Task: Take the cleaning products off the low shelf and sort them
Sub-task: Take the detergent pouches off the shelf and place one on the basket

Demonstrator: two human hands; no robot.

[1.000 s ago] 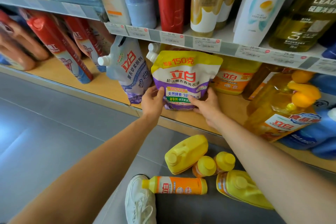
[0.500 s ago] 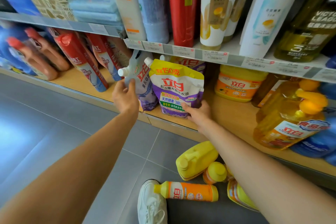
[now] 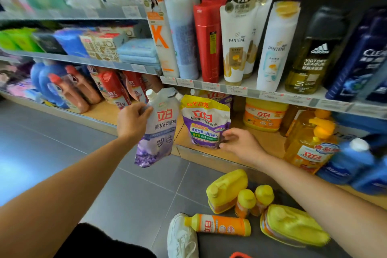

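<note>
The lavender pouch (image 3: 159,130) is a soft, glossy plastic bag, pale at the top and purple toward its flat bottom, with a white screw cap on a corner spout. It hangs in the air in front of the low shelf (image 3: 270,142), over the grey tiled floor (image 3: 104,174). The left hand (image 3: 134,120) holds it by its upper left edge just below the spout, with its fingers (image 3: 142,109) curled round that edge. The pouch's long axis is close to upright, spout up, with the bottom swung a little to the left.

The purple-and-yellow pouch (image 3: 206,123), made of the same crinkly plastic, stands upright on the wooden shelf with its printed front toward the camera. The right hand (image 3: 240,142) is just beside its lower right corner, fingers (image 3: 229,133) loosely spread and slightly bent, holding nothing. They are blurred, so I cannot tell whether they touch the pouch.

Farther right on the shelf stand a squat orange-and-yellow tub (image 3: 265,115) and a clear amber pump bottle (image 3: 310,144). On the floor below lie two boxy yellow jugs (image 3: 227,190), two small yellow-capped bottles (image 3: 246,201) and an orange bottle (image 3: 219,225) on its side, which touches a white shoe (image 3: 182,236).
</note>
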